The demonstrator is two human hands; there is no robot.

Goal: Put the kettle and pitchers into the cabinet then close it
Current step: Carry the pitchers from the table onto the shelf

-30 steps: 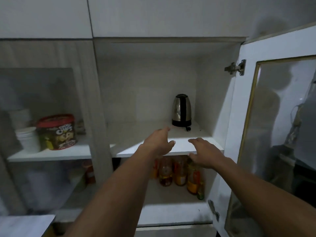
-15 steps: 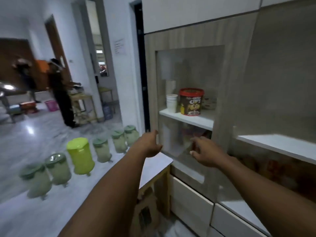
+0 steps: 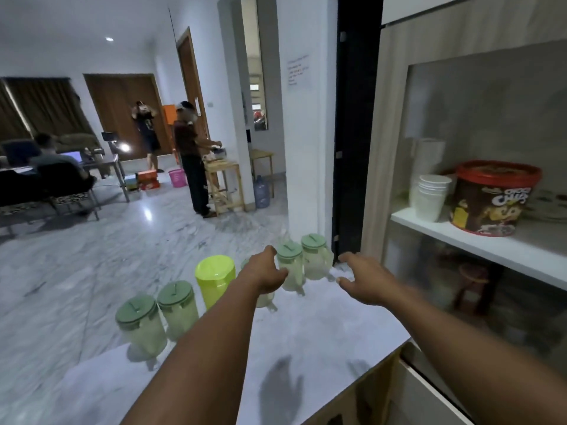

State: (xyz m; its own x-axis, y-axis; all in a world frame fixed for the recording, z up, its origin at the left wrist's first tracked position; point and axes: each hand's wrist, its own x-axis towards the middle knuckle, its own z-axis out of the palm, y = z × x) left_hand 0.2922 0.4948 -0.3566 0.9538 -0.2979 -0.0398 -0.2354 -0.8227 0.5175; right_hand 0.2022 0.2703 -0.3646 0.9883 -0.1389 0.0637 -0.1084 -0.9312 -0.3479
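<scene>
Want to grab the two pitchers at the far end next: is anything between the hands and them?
Nothing visible. The left hand hovers by one sage-lidded pitcher; the right hand, open, has bare countertop before the farthest pitcher.

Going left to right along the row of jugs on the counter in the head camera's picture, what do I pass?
Green-lidded pitcher → second green-lidded pitcher → lime-green pitcher → left hand, which hides another pitcher → green-lidded pitcher → last green-lidded pitcher → right hand.
</scene>
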